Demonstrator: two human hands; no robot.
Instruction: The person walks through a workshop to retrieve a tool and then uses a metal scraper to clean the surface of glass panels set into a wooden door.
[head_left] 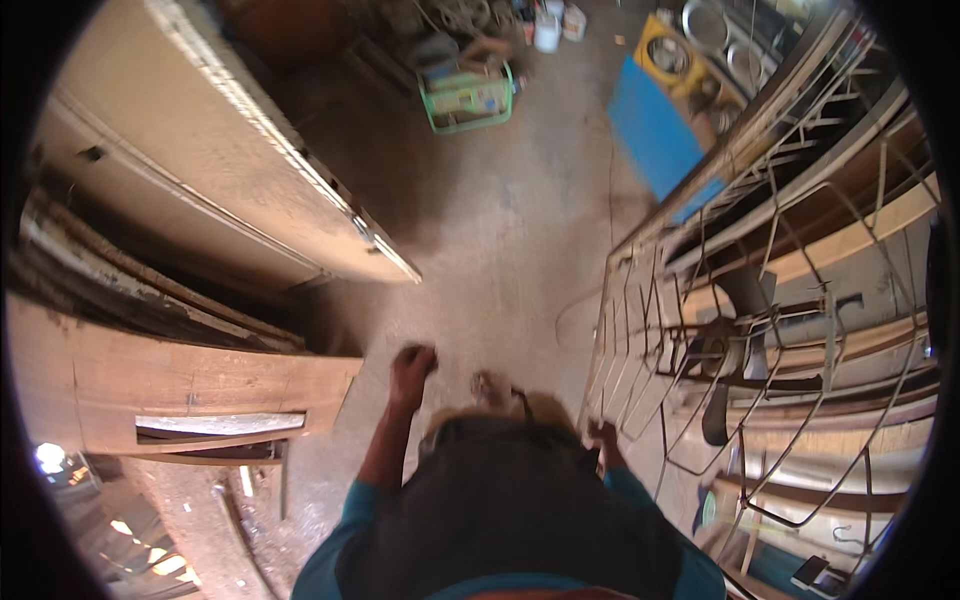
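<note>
My left hand (413,370) is out ahead of my body, left of centre, with the fingers curled in. A dark patch shows between thumb and fingers, too blurred to name. The end of a wooden frame (330,385) with a slot in it is nearest to this hand, apart from it. My right hand (602,438) hangs low by my right side, partly hidden and smeared by motion. Close to it, on the right, is the bent metal rod grille (650,400), and I cannot tell whether they touch.
Large pale boards (230,170) lean on the left. Ahead on the concrete floor (500,230) stands a green basket (470,125) with things in it. A blue sheet (655,130) lies at the far right by a yellow panel (672,55). Fan blades (715,415) show behind the grille.
</note>
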